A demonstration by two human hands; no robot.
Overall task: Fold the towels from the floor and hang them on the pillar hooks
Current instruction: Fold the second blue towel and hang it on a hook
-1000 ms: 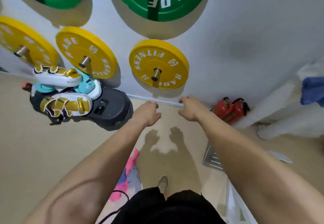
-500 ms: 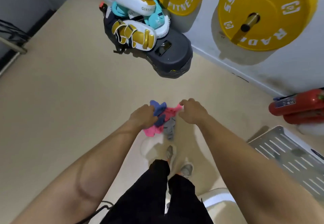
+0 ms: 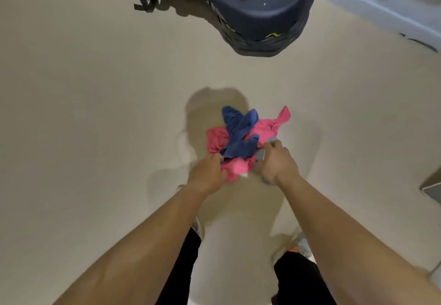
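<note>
Head view: towel pile on floor [image 3: 95,114], centre. Blue towel [image 3: 239,133] crumpled over pink towel [image 3: 238,167]. Left hand [image 3: 206,177] curled at pile's near-left edge, grip unclear. Right hand [image 3: 276,164] closed on grey towel [image 3: 260,155]. Nothing folded or hung. No pillar hooks in view. Everything left.

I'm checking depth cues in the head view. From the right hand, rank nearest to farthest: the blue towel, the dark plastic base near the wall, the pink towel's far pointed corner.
From the right hand:
1. Blue towel, just ahead and left of the hand, atop the pile.
2. Pink towel's far pointed corner, ahead of the hand.
3. Dark plastic base, far ahead by the wall.
</note>
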